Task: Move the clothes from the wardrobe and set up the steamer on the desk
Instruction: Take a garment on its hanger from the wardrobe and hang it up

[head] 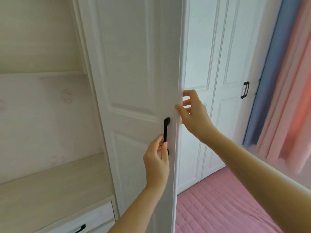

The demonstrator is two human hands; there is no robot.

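A white panelled wardrobe door (134, 73) stands ajar in front of me. My left hand (157, 158) grips the lower part of its black handle (166, 130). My right hand (193, 113) holds the door's free edge, fingers curled round behind it and thumb on the front. The inside of the wardrobe is hidden behind the door. No clothes and no steamer are in view.
Open pale wooden shelves (50, 174) lie to the left, with a drawer (94, 221) with a black handle below. Further closed wardrobe doors (223, 81) stand at the right, then blue and pink curtains (282, 81). A pink quilted bed (218, 207) lies at the lower right.
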